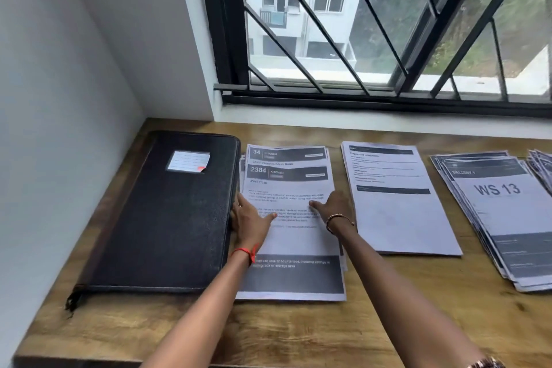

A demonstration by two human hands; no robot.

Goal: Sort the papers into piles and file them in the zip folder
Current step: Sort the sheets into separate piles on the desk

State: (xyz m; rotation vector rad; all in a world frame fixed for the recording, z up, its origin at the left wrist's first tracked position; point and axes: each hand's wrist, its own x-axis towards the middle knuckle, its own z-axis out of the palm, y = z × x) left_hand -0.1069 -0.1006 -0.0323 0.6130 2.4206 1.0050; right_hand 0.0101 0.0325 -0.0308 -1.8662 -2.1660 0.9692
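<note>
The grip of the left hand (249,218) was released, fingers straight along the left edge of the kitchen pile (292,188). The right hand (333,207) rested on its right edge, fingers hidden, grip impossible to tell. The pile lay on the worktop (298,331) just beside the zip folder (167,212). Loose and limp, the sheets would likely slip; they were best taken by both long edges.

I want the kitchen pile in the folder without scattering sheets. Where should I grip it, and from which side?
Probably grip the kitchen pile along its right long edge, from the right: bare table shows there, leaving room to get under it. Its left edge lies against the zip folder, and the sheets are offset at the far end.
</note>
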